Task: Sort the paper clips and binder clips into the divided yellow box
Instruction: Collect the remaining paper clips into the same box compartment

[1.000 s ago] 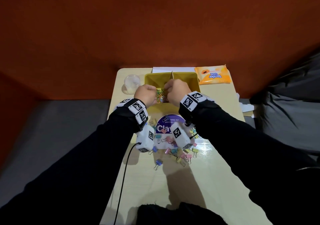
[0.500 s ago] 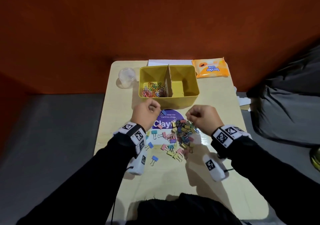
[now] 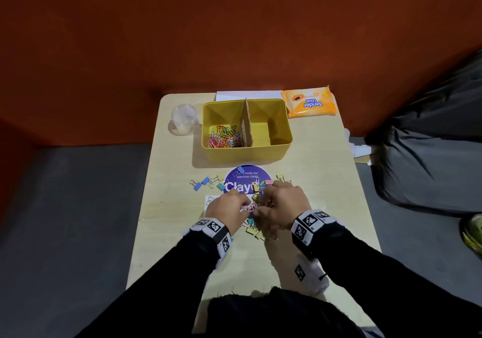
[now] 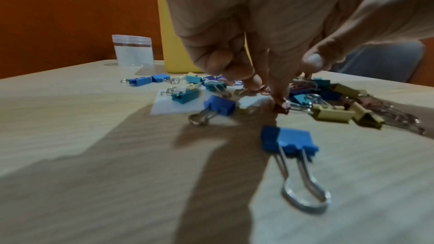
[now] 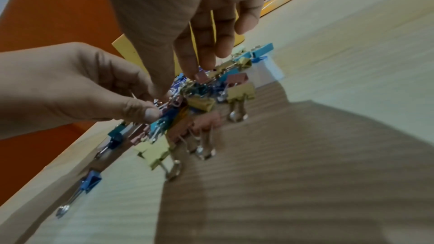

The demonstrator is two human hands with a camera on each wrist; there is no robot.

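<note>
The yellow box [image 3: 281, 146] stands at the table's far middle, split by a cardboard divider [image 3: 246, 124]. Coloured paper clips [image 3: 224, 138] lie in its left half; the right half looks bare. A mixed pile of binder clips and paper clips [image 3: 258, 190] lies in front of it. My left hand [image 3: 246, 207] pinches a pink clip [image 4: 280, 107] at the pile's near edge. Beside it, my right hand [image 3: 266, 199] reaches down into the pile, and its index fingertip [image 5: 193, 73] touches a pink binder clip [image 5: 202, 78].
A clear plastic cup [image 3: 183, 118] stands left of the box and an orange tissue pack [image 3: 310, 102] right of it. Loose blue binder clips [image 3: 202, 182] lie left of the round purple sticker [image 3: 246, 178]. A grey bag [image 3: 430, 170] sits off the table's right edge.
Both hands left the box's left half, pulled back toward me and came together over the clip pile. The left hand now pinches a pink clip.
</note>
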